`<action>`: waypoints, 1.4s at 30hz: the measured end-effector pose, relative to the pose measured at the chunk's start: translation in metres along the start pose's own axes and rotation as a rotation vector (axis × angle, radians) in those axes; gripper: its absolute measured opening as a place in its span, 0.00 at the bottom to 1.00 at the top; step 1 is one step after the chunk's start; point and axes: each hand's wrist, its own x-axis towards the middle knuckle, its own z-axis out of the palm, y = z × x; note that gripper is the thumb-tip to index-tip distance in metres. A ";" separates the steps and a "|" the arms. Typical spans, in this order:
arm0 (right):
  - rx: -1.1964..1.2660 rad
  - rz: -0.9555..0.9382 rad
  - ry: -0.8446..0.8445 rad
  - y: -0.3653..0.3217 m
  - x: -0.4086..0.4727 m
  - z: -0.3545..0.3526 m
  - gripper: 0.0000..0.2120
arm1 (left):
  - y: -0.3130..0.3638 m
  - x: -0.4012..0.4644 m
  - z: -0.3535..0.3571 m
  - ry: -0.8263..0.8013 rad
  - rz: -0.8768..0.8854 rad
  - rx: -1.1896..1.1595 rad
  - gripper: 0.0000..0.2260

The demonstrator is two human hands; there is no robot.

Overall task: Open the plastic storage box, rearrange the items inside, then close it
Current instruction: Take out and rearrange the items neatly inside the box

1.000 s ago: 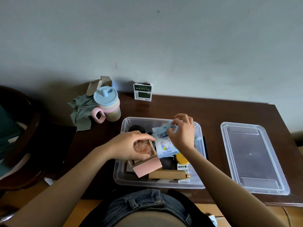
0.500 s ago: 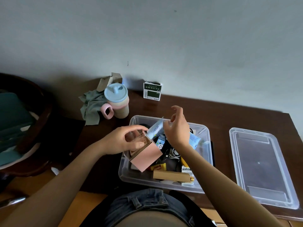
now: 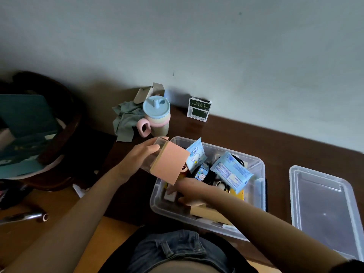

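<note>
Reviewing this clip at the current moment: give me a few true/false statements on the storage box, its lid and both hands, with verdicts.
1. The lid lies on the table to the right of the storage box. True.
2. The left hand holds the pink box lifted over the storage box's left end. True.
3. The right hand is holding the lid. False: it reaches down into the storage box, near its left front corner, apart from the lid.
4. The storage box is empty. False: it holds blue packets and other small items.
5. The blue-lidded cup stands inside the storage box. False: it stands on the table behind it, beside a grey cloth.
</note>
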 end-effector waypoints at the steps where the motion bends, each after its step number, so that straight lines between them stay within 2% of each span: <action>1: -0.126 -0.024 -0.014 -0.002 0.009 0.001 0.23 | -0.001 -0.003 0.000 0.004 0.002 -0.018 0.15; 4: -0.385 -0.082 0.082 0.000 0.033 0.012 0.20 | -0.001 -0.013 -0.001 0.027 0.012 -0.099 0.15; 5: -0.369 -0.036 0.127 0.001 0.040 0.019 0.18 | -0.003 -0.014 -0.002 0.041 0.007 -0.113 0.16; 7: -0.381 -0.016 0.090 -0.001 0.045 0.028 0.14 | -0.005 -0.017 -0.001 0.065 -0.004 -0.117 0.17; 10: -0.470 -0.053 0.037 0.003 0.050 0.034 0.16 | -0.008 -0.021 0.001 0.068 -0.019 -0.082 0.17; 12: -0.434 -0.047 0.050 0.004 0.044 0.027 0.15 | -0.010 -0.023 0.001 0.058 -0.020 -0.066 0.17; 16: -0.310 -0.314 0.249 0.009 0.021 0.016 0.13 | -0.010 -0.024 -0.002 0.058 -0.005 -0.086 0.20; 18: -0.332 -0.470 0.358 0.013 0.010 0.014 0.17 | -0.009 -0.025 -0.007 0.033 0.001 -0.067 0.21; 19: -0.339 -0.490 0.375 0.017 0.005 0.013 0.19 | -0.007 -0.025 -0.009 0.014 0.011 -0.028 0.23; 22: -0.352 -0.466 0.374 0.028 -0.010 0.015 0.21 | 0.002 -0.022 -0.013 -0.062 0.047 0.178 0.27; 26: -0.333 -0.480 0.430 0.040 -0.032 0.020 0.26 | 0.015 -0.016 -0.004 -0.233 0.073 0.420 0.25; 29: -0.364 -0.442 0.436 0.042 -0.040 0.021 0.24 | 0.027 -0.008 0.010 -0.338 0.090 0.664 0.27; 35: -0.362 -0.296 0.468 0.047 -0.053 0.030 0.23 | 0.047 0.009 0.034 -0.362 0.229 1.121 0.31; 39: -0.165 -0.111 0.557 0.049 -0.055 0.037 0.24 | 0.058 0.016 0.032 -0.438 0.270 1.212 0.29; 42: 0.000 0.030 0.675 0.051 -0.056 0.034 0.24 | 0.058 0.017 0.033 -0.523 0.209 1.187 0.28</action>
